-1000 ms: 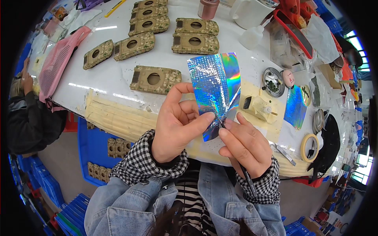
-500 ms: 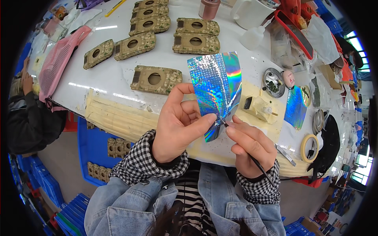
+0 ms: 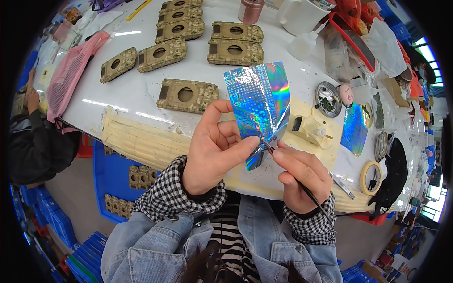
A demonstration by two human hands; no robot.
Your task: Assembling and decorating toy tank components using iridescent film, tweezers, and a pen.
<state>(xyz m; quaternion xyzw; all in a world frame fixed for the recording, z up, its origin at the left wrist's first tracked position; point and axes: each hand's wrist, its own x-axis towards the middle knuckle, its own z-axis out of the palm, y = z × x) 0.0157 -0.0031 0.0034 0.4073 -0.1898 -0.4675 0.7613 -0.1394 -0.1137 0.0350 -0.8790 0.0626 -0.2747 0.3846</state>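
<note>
My left hand (image 3: 212, 153) pinches a shiny holographic sticker sheet (image 3: 257, 96) near its lower end, thumb in front and fingers curled behind. The sheet is held upright above the table edge and bends slightly. Dark thin tweezers (image 3: 309, 193) lie in my right hand (image 3: 302, 172), their tips touching the sheet beside my left thumb. Whether a small piece is between the tips is too small to tell. Closest beyond my left hand is a camouflage tank hull (image 3: 203, 96) with a round hole in its top. Several similar hulls (image 3: 236, 51) stand farther back.
Right of the sheet sits a tape-covered block (image 3: 314, 129) with a small peg. Near it are a round metal tin (image 3: 327, 100), another holographic sheet (image 3: 355, 129), a tape roll (image 3: 371, 178) and a metal tool (image 3: 342, 186). A pink basket (image 3: 75, 70) stands left; a blue tray (image 3: 101, 179) is below.
The tweezers' tips have shifted slightly at the sheet, and the right fingers have moved a little. The left hand and the sheet are almost unmoved.
</note>
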